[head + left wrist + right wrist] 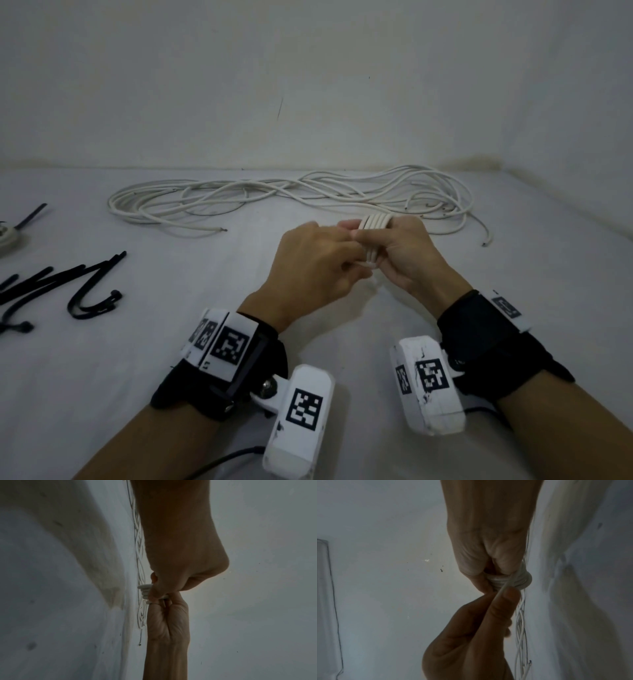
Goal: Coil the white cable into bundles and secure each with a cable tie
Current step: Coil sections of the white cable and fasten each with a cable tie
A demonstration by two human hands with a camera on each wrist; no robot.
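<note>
White cable coil [373, 236] in curled fingers [394, 236]

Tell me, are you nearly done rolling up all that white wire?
Not nearly. One small coil is being wound now: the right hand grips it while the left hand pinches the loose strand. No tie is on it yet; the black ties still lie on the table at the left. A big heap of loose wire waits behind. At the far left edge one bundle may already be tied.

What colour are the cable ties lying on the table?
Black cable ties; clearest in the head view.
</note>
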